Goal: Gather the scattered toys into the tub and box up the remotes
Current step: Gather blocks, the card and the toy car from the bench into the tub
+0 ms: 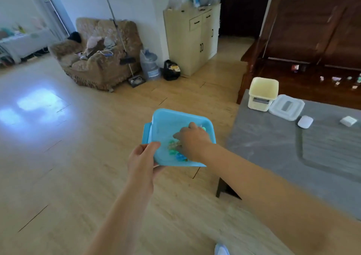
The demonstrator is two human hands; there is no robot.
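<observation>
Gripping the near-left corner of the blue tub [166,118], the left hand [141,160] holds it in the air above the wood floor [78,157], thumb over the rim. The right hand [192,140] reaches inside the tub with fingers curled among small green and blue toys [176,153]; whether it grips one cannot be determined. On the grey table [273,147] to the right stand a cream box [262,93], a clear lid [286,107], and two white remotes [305,121], apart from each other.
</observation>
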